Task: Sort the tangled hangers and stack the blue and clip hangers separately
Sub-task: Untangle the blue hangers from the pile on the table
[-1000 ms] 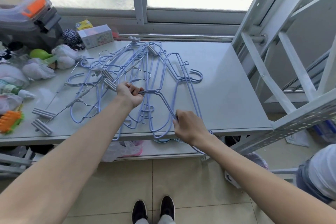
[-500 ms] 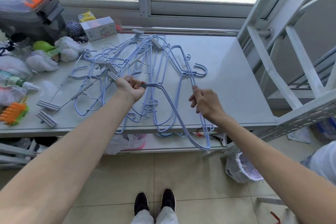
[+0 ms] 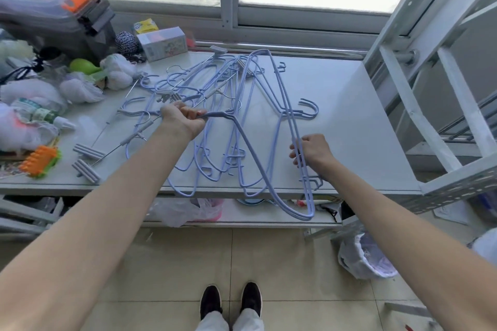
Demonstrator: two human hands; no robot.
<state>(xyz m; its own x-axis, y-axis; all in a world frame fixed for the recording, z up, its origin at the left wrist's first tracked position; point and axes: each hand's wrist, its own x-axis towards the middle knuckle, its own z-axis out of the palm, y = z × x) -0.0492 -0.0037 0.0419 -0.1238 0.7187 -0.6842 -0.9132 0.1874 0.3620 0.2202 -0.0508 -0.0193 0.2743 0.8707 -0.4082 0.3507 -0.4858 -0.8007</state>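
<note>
A tangle of blue wire hangers (image 3: 223, 94) lies across the middle of the white table (image 3: 349, 121). My left hand (image 3: 183, 119) grips the neck of a blue hanger (image 3: 250, 148) whose shoulder runs down past the table's front edge. My right hand (image 3: 309, 152) pinches the long side wires of the blue hangers on the right (image 3: 286, 105), whose hooks (image 3: 309, 109) point right. Grey clip hangers (image 3: 88, 158) on thin metal rods lie at the left front. More clips (image 3: 166, 95) sit inside the tangle.
Clutter fills the table's left end: an orange brush (image 3: 40, 161), a bottle (image 3: 43, 115), white mesh puffs (image 3: 118, 72), a small box (image 3: 164, 40), a plastic toolbox (image 3: 53, 8). A white metal ladder frame (image 3: 430, 88) stands at the right. A lined bin (image 3: 363, 258) sits on the floor.
My right hand has moved from the near end of the hangers up and to the right along the wires. The blue hangers under it swung right. My left hand kept its grip.
</note>
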